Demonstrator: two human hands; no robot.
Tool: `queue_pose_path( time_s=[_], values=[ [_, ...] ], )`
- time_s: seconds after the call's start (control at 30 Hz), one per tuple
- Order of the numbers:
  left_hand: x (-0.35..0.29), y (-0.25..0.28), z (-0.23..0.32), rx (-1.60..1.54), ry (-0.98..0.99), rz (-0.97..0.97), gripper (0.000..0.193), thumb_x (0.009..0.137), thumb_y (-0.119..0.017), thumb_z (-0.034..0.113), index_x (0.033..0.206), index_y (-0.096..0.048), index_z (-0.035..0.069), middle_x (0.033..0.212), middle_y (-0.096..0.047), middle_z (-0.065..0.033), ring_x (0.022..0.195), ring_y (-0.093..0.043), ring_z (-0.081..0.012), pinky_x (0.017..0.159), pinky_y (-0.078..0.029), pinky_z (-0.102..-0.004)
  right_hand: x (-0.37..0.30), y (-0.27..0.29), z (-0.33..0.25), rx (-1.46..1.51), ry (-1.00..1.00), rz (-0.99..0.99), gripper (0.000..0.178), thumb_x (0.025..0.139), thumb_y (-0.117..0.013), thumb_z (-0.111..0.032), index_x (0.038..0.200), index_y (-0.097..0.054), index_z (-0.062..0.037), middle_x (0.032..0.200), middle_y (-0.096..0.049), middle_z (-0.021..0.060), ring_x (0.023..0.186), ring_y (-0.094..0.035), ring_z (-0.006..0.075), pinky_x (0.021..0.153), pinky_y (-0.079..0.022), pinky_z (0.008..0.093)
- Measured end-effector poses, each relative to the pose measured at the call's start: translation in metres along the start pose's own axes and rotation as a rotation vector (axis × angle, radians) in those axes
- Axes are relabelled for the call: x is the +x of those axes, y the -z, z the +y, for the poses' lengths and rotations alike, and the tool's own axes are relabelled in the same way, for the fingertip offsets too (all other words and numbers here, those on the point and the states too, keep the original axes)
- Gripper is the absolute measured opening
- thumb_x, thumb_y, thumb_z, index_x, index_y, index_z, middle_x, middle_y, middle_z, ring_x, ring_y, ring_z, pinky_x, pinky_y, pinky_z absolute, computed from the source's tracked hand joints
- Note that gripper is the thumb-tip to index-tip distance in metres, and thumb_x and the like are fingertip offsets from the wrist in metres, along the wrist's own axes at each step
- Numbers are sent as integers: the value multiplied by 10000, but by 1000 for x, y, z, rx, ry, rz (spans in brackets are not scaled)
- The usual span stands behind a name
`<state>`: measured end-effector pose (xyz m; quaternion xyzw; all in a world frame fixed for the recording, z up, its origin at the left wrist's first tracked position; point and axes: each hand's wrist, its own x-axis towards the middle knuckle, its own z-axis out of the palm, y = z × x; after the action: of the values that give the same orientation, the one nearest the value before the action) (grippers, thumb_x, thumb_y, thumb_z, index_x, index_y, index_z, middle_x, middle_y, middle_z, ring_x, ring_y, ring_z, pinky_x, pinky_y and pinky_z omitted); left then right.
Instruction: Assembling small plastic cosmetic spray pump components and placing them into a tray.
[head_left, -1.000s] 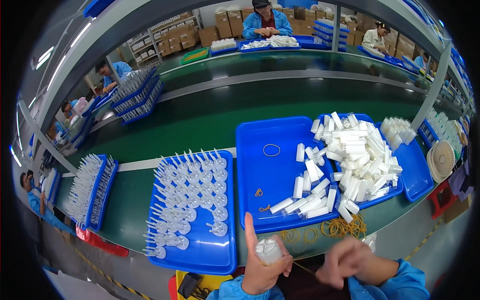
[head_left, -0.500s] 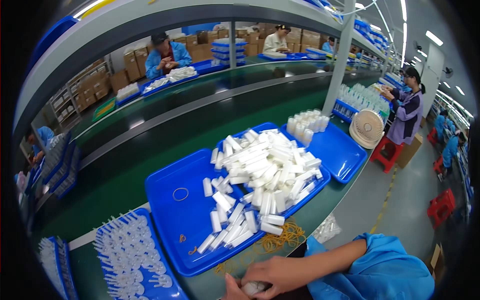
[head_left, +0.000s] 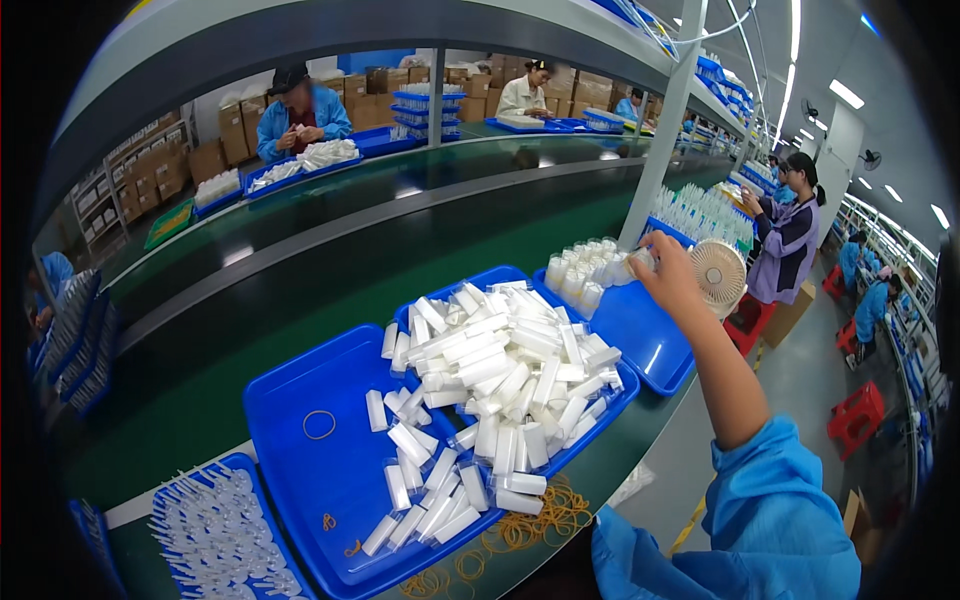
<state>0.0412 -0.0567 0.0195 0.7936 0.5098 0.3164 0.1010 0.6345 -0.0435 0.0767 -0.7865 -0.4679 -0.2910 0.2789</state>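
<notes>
My right hand (head_left: 668,272) is stretched out to the far right, over the right-hand blue tray (head_left: 655,335). Its thumb and fingers close round a whitish see-through cylinder (head_left: 638,262), partly covered by the fingers. Several white upright cylinders (head_left: 585,270) stand in a group just left of it, in the same tray. A heap of white pieces with see-through ends (head_left: 500,350) fills the middle tray and spills into the left blue tray (head_left: 290,400). My left hand is out of view.
Yellow rubber bands (head_left: 530,520) lie along the near table edge. A tray of see-through nozzle-like parts (head_left: 225,530) sits at lower left. A beige fan (head_left: 718,275) and a grey post (head_left: 665,140) stand close to my right hand. Co-workers sit across the belt and at the right.
My right hand has gone from the near edge out to the cylinder group, carrying a whitish piece. My left hand has dropped out of view. The whole view has shifted slightly.
</notes>
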Motion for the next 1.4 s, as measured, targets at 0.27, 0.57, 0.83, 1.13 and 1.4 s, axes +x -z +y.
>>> queue_pose_path(
  time_s=[0.27,0.57,0.83,1.13,1.4],
  values=[
    [13,3,-17,271,190,-104,322,779,-634,91,1059,-543,-41,1056,-526,-259,957,-513,-418,827,-423,-430,21,-97,20,125,-223,-379,250,758,-655,-231,875,-647,-10,679,-631,141,583,-632,239,591,-508,333],
    [17,-7,-26,278,259,16,265,739,-598,46,994,-549,-8,881,-553,-203,819,-539,-387,694,-446,-425,27,-54,-48,-294,94,-377,248,788,-625,-242,907,-659,-28,900,-641,154,836,-621,319,727,-502,384],
    [10,-2,-28,197,237,44,289,723,-560,29,1012,-556,24,870,-558,-192,801,-544,-391,698,-451,-423,-7,-55,-267,357,1106,-628,208,713,-642,-103,920,-650,-85,908,-638,64,845,-620,264,695,-500,353],
    [-25,-11,-17,-466,480,231,178,861,-565,4,1030,-521,-28,946,-607,-110,854,-587,-141,774,-478,-260,-32,-112,-344,-43,1463,-819,135,728,-577,-109,820,-669,-74,810,-654,99,818,-627,278,751,-481,400],
    [-16,-33,38,-1111,327,201,178,835,-560,-44,1006,-526,-7,1004,-555,-119,854,-583,-187,782,-469,-282,-61,-60,-325,987,779,-1041,200,844,-584,-216,942,-682,-71,900,-615,93,850,-578,237,750,-445,334]
  ],
)
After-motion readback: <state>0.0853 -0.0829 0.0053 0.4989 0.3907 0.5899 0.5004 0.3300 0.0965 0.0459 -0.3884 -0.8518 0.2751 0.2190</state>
